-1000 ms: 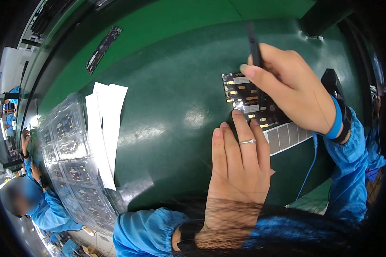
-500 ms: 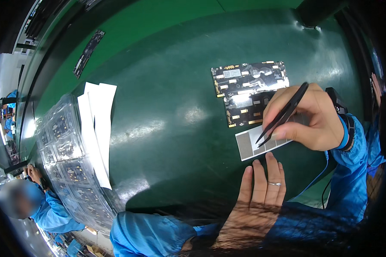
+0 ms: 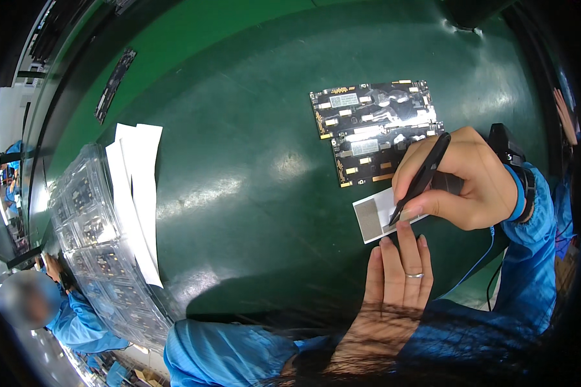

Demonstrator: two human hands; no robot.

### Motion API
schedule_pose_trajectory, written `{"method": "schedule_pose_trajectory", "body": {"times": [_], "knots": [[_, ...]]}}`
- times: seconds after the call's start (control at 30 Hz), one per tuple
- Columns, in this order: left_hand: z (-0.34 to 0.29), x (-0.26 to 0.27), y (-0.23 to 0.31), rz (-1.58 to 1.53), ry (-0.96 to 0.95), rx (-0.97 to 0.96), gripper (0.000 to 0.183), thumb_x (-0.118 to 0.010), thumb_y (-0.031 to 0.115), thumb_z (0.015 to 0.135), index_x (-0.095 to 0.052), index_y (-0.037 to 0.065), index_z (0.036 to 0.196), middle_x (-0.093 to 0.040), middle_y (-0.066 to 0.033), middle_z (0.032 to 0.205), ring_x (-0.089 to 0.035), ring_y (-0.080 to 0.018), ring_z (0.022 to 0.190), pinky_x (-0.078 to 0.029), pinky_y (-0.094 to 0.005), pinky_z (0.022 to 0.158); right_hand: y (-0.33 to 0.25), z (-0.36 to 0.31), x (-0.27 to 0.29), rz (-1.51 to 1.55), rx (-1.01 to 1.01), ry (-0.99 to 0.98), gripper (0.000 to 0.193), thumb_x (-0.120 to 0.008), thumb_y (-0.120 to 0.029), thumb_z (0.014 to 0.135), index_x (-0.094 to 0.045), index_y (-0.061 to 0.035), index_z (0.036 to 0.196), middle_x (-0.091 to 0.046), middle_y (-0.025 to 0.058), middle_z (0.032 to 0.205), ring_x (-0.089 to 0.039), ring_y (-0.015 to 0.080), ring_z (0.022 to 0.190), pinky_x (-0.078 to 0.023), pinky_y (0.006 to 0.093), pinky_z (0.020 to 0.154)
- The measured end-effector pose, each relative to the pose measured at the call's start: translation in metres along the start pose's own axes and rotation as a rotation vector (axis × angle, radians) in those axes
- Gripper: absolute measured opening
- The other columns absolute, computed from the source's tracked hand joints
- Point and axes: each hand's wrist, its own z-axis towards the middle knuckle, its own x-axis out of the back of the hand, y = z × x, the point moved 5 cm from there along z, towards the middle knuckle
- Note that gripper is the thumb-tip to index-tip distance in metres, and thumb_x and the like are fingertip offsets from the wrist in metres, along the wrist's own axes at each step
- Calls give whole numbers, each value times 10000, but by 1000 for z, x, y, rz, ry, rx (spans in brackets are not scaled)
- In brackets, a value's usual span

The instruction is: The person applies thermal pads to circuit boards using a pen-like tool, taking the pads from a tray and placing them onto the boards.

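Observation:
My right hand (image 3: 461,184) is closed around black tweezers (image 3: 425,171). Their tips are pressed together on a white strip (image 3: 385,201) with grey rectangular pads (image 3: 369,219), partly covered by that hand. Below the strip, my left hand (image 3: 397,284) lies with its fingers stretched out; the fingertips rest at the strip's lower edge, and a ring sits on one finger. Just beyond the strip are two black circuit boards (image 3: 374,103), set edge to edge, with gold contacts and pale labels. My right hand hides the near right corner of the closer board.
At left, clear plastic trays (image 3: 100,261) hold several small boards, with white paper strips (image 3: 147,193) alongside. A narrow black board (image 3: 115,87) lies at the far left. A blue cord (image 3: 474,267) runs from my right wrist. Another person (image 3: 77,316) sits at lower left.
The tweezers have tilted more upright, and their spread tips have come together on the strip. My left fingertips have moved slightly up against its edge. The view has shifted a little.

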Motion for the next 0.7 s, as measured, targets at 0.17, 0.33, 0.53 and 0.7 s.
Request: {"method": "schedule_pose_trajectory", "body": {"times": [0.17, 0.33, 0.53, 0.7], "knots": [[-1, -1, 0, 14, 58, 49, 468, -419, 260, 1028, -534, 15, 1409, -532, -261, 1446, -571, -340, 1252, -417, -480, 1130, 3, 3, 0, 185, -116, 48, 137, -763, -39, 882, -692, 22, 982, -718, 83, 780, -692, 124, 677, -526, 250, 640], [-1, 3, -5, -2, 47, 6, 445, -444, 231, 1015, -553, 20, 1391, -544, -255, 1438, -578, -331, 1227, -437, -469, 1111, -1, 7, 3, 257, -168, 114, 148, -719, -76, 941, -663, 29, 1030, -713, 70, 835, -680, 103, 743, -526, 237, 672], [3, 18, -18, -109, 179, 64, 454, -465, 242, 999, -558, 18, 1383, -526, -230, 1415, -585, -328, 1151, -467, -462, 1062, -7, 35, 10, 251, -297, 272, 140, -661, -116, 970, -630, 7, 1030, -661, 60, 930, -627, 90, 774, -514, 226, 692], [13, 21, -41, -139, 215, 137, 432, -476, 224, 990, -570, 5, 1350, -526, -268, 1404, -582, -372, 1200, -460, -474, 1080, -4, 46, 2, 297, -315, 208, 135, -663, -104, 980, -641, 3, 1060, -663, 25, 880, -618, 73, 758, -501, 223, 683]]}}
